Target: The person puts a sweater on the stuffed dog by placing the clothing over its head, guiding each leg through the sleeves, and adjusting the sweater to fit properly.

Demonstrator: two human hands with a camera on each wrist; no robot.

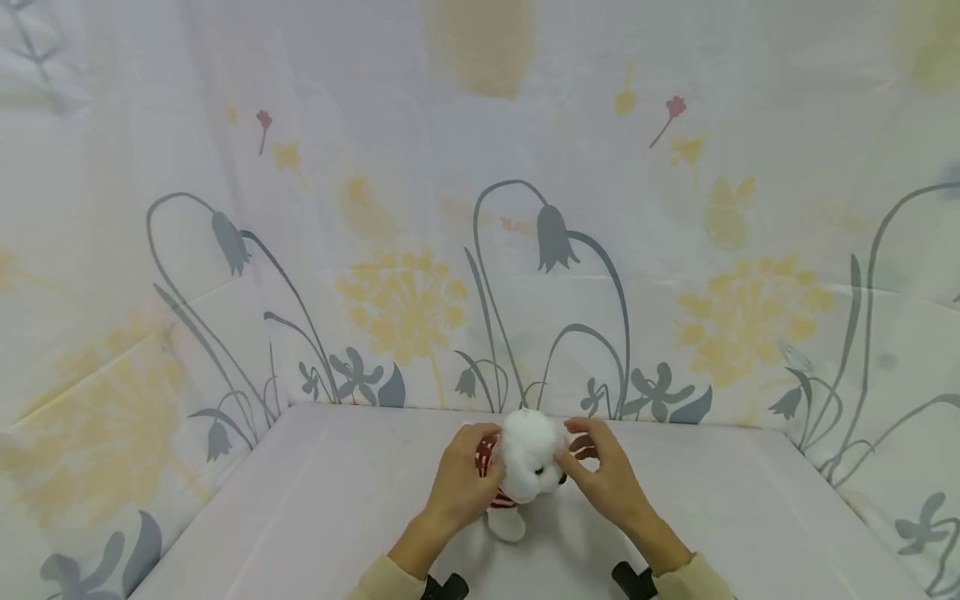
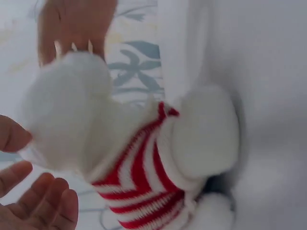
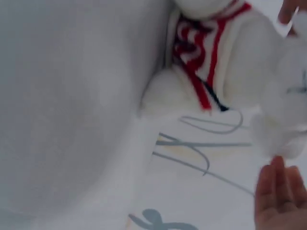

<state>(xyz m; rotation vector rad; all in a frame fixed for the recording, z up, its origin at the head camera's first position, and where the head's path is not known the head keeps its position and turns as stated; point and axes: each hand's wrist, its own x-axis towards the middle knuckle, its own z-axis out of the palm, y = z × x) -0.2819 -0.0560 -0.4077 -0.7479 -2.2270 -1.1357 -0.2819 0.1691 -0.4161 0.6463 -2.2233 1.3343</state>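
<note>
A white plush dog (image 1: 531,450) in a red-and-white striped sweater (image 2: 144,182) stands on the table between my hands, its face turned towards the right in the head view. My left hand (image 1: 467,479) is at the left side of its head, thumb and index finger apart beside the white fur. On the other side, near the muzzle, is my right hand (image 1: 606,475), its thumb against the face. The right wrist view shows straight fingers (image 3: 276,184) with their tips at a floppy ear. The fur hides parts of both hands' fingers.
The white tabletop (image 1: 337,492) spreads around the toy. Behind it hangs a pale cloth (image 1: 510,350) printed with grey and yellow flowers, which also runs along both sides. Black wrist mounts (image 1: 636,581) show below the sleeves.
</note>
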